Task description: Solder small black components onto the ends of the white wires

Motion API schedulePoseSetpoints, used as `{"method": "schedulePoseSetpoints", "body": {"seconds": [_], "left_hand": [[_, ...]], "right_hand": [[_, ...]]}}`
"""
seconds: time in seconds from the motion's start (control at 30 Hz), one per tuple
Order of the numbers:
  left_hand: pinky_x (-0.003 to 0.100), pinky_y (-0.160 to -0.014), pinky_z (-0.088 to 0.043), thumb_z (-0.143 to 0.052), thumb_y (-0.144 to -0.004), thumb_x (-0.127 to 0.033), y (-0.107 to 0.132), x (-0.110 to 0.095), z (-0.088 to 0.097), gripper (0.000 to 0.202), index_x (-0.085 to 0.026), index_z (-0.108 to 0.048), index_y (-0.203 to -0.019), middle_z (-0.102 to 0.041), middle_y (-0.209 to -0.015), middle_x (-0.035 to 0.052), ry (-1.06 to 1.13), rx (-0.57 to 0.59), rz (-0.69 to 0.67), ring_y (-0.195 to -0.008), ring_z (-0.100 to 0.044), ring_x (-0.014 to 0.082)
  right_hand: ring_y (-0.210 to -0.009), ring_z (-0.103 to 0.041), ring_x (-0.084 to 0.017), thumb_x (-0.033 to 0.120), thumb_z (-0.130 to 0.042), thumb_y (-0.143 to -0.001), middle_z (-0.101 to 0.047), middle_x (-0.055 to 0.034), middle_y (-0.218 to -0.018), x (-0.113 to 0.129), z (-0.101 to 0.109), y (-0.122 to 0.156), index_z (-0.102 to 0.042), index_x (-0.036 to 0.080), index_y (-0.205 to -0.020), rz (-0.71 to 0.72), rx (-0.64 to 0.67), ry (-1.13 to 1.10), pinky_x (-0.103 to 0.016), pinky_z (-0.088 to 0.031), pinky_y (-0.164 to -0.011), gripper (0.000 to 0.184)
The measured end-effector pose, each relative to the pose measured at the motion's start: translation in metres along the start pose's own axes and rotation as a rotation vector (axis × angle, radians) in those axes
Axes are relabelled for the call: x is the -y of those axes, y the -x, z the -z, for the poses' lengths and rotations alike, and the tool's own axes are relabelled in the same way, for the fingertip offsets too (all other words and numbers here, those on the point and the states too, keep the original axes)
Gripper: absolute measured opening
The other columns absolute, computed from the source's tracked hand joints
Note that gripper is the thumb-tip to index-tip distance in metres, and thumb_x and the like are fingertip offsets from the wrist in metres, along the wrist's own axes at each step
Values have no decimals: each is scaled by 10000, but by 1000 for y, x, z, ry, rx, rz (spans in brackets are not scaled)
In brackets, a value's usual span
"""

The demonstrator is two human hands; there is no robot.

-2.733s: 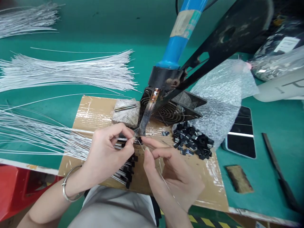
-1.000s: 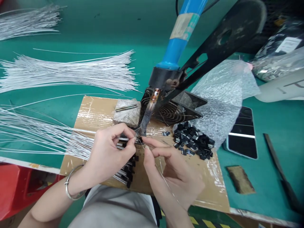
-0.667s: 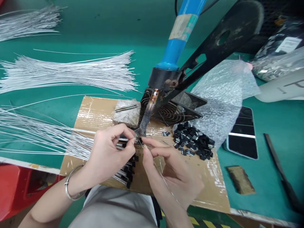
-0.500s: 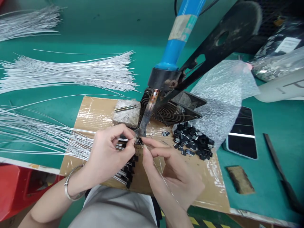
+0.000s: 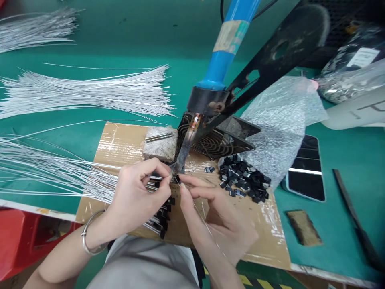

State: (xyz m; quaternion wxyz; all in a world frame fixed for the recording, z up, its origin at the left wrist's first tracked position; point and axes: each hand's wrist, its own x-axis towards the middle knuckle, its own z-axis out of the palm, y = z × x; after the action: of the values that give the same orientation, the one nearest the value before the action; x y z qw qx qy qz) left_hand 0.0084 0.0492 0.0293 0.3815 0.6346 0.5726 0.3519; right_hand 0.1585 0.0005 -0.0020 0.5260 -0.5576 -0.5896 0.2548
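Observation:
My left hand (image 5: pixel 141 196) is pinched closed on the end of a thin white wire, right beneath the hot end of a soldering iron (image 5: pixel 187 144). Fingertips largely hide the joint and any small part there. Thumb and forefinger of my right hand (image 5: pixel 224 218) pinch a strand of solder wire (image 5: pixel 210 233), its tip reaching the iron's tip and its tail trailing over my palm. Below the left fingers lie several wires with black connectors (image 5: pixel 164 218) on their ends. Loose white wires (image 5: pixel 69 176) stretch out to the left.
A black bracket (image 5: pixel 270 56) holds the iron over a cardboard sheet (image 5: pixel 258 241). Behind are a fan (image 5: pixel 210 144) and a wrapped block (image 5: pixel 161 150). Loose black connectors (image 5: pixel 245 180), bubble wrap (image 5: pixel 279 116), a phone (image 5: pixel 306 168), a sponge (image 5: pixel 304 228) and a dark-handled tool (image 5: pixel 355 216) lie right.
Almost nothing differs. Both hands keep their pinch at the iron's tip, and the right hand has shifted very slightly left.

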Motion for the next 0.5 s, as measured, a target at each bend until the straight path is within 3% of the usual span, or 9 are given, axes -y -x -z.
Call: {"method": "schedulePoseSetpoints", "body": {"seconds": [0.23,0.5], "left_hand": [[248,-521,-422,-593,-797,-165,1,2,-1,120,-170,-675,-709,-769,-768,53,30,9,44,-665,-672,163],[262,-548,-449,-602,-795,-186,1,3,-1,111,-177,-680,-716,-772,-782,51,24,23,75,-699,-693,181]], "right_hand": [[-936,-820,-174,37,-747,-867,-833,-49,-1044,-4,-2,2,-683,210,-861,-5,-18,-31,-277,-642,-888,185],[-952,-817,-182,45,-730,-881,-833,-48,-1032,-4,-2,3,-683,208,-862,-22,-15,-47,-290,-640,-883,170]]}}
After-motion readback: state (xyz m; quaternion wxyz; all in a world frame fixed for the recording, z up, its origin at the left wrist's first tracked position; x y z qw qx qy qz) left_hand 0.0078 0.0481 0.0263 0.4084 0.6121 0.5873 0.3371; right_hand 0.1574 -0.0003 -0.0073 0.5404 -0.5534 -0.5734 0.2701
